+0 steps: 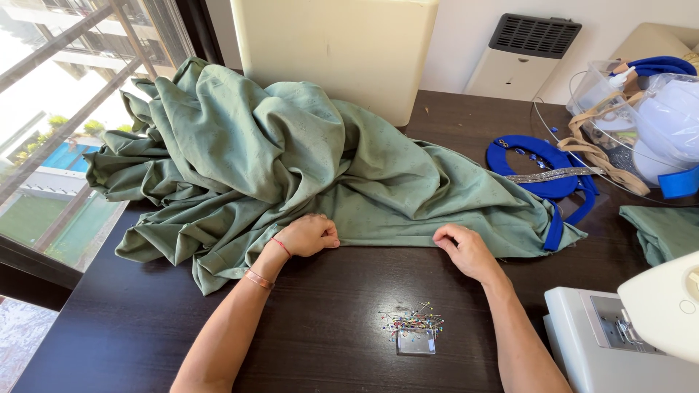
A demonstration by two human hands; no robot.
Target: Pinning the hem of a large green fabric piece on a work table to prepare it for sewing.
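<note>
Heaped sage-green fabric [291,160] covers the dark table's [145,327] far left, its folded near edge running left to right, pinched between left hand [309,235] and right hand [466,249], set apart, pins [413,322] nearer.

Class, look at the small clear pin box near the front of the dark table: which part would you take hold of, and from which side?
Probably the clear pin box by its two short side walls, coming from above and the near edge. It lies flat on the dark table, and loose coloured-head pins are heaped over its far edge, so a far-side approach risks pricks.
</note>
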